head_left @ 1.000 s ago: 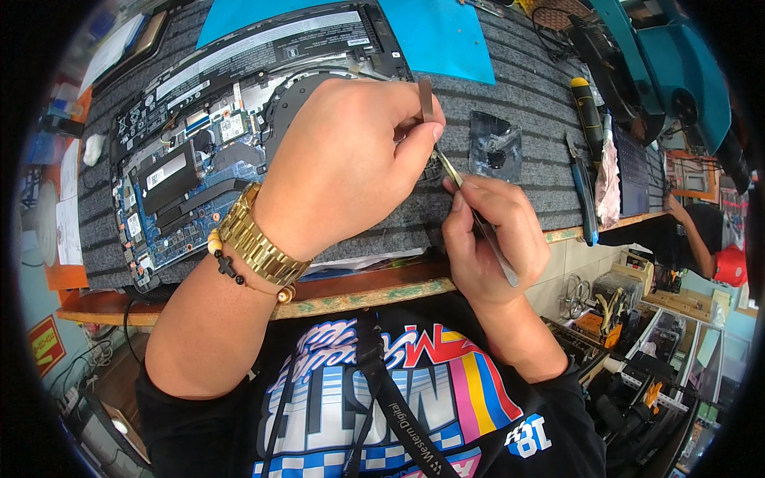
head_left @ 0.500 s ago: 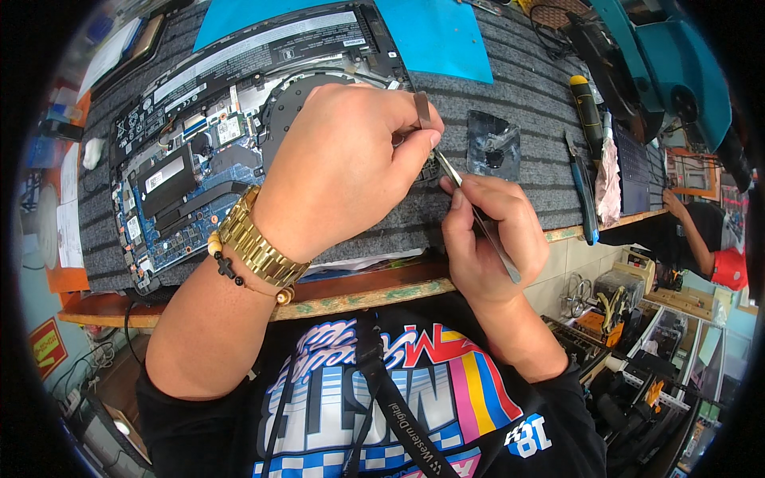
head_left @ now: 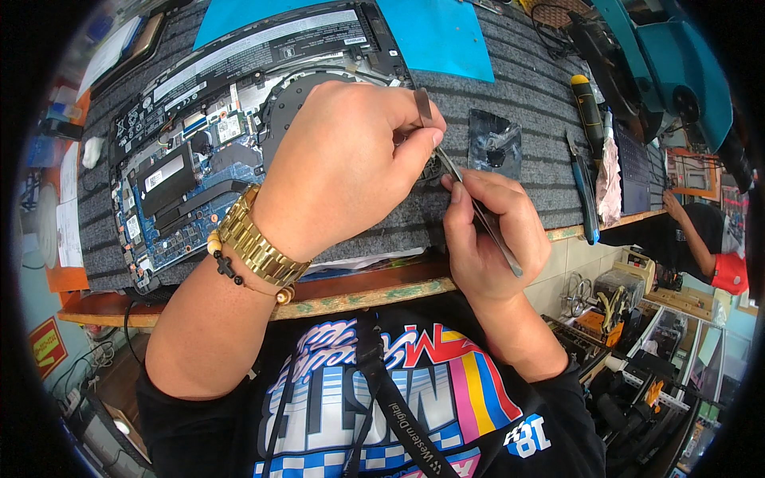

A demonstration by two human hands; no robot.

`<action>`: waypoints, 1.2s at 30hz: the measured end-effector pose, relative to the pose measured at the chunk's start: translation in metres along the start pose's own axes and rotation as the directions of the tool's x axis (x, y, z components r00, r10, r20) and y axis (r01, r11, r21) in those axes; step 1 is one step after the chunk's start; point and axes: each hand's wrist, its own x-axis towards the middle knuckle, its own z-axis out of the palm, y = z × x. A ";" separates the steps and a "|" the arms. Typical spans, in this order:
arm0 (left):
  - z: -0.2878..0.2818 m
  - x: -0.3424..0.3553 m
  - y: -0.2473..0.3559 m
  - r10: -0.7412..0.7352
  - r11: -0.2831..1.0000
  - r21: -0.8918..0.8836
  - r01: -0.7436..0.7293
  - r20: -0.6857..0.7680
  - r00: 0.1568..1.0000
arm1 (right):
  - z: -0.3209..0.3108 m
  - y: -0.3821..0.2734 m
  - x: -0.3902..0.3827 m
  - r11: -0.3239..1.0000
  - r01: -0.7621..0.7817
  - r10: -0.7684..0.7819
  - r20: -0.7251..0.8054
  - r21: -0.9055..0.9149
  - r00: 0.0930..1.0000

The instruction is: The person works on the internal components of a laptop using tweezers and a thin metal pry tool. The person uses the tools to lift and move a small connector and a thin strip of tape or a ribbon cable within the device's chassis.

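An opened laptop lies on the striped grey mat, its blue circuit board, fan and long black battery exposed. Over its right part is my left hand, closed with thumb and forefinger pinching a flat brownish metal tool; only one end of that tool shows. Metal tweezers rest in my right hand, slanting up-left until their tips come close to my left thumb. My left hand hides part of the fan and whatever lies beneath it.
A small dark plastic pouch lies right of my hands. Farther right are blue-handled pliers, a yellow-and-black screwdriver, crumpled pink paper and a teal machine. Blue sheets lie behind. Another person's arm shows at far right.
The tweezers in my right hand have turned slightly, and both hands have shifted only a little. Everything else stays where it was.
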 end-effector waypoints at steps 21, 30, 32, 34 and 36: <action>0.000 0.000 0.000 0.004 1.000 -0.026 -0.004 -0.012 1.000 | -0.001 0.000 -0.006 0.999 -0.026 0.026 -0.014 0.028 1.000; 0.001 0.000 -0.002 0.029 1.000 -0.006 -0.029 -0.023 0.999 | 0.000 0.001 0.000 1.000 0.022 -0.022 -0.004 0.014 1.000; 0.002 0.000 -0.002 0.031 0.999 -0.008 -0.031 -0.029 0.999 | -0.001 0.001 0.000 0.999 0.044 -0.044 0.005 0.008 0.999; 0.002 0.000 -0.002 0.033 0.999 -0.010 -0.034 -0.033 0.999 | -0.002 0.000 0.000 0.999 0.051 -0.051 0.012 -0.013 0.999; 0.002 -0.001 -0.003 0.036 0.999 0.000 -0.036 -0.033 0.999 | -0.002 -0.001 0.000 0.999 0.044 -0.044 0.013 -0.011 0.999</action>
